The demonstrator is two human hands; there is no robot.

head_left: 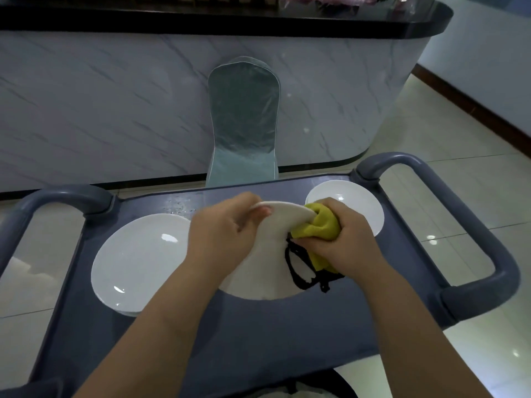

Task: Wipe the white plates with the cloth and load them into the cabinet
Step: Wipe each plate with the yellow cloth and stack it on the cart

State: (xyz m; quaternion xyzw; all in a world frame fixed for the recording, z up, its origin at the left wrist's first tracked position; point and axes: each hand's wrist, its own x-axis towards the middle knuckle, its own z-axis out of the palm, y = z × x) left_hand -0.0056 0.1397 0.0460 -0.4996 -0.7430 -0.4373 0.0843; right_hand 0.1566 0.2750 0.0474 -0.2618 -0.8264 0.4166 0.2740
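Observation:
My left hand (227, 231) grips the far rim of a white plate (264, 271), which is tilted up over the middle of the blue-grey cart top (258, 334). My right hand (342, 242) holds a bunched yellow cloth (319, 225) with black stitched edging against the plate's right rim. A stack of white plates (140, 262) lies flat on the cart at the left. Another white plate (353, 202) lies at the far right, partly hidden behind my right hand.
The cart has raised grey handles at the left (57, 199) and right (488, 254) ends. Beyond it stands a marble-patterned counter (115, 110) with a dark top, and a covered chair back (244, 119) leans against it. Glossy tiled floor (459, 139) surrounds the cart.

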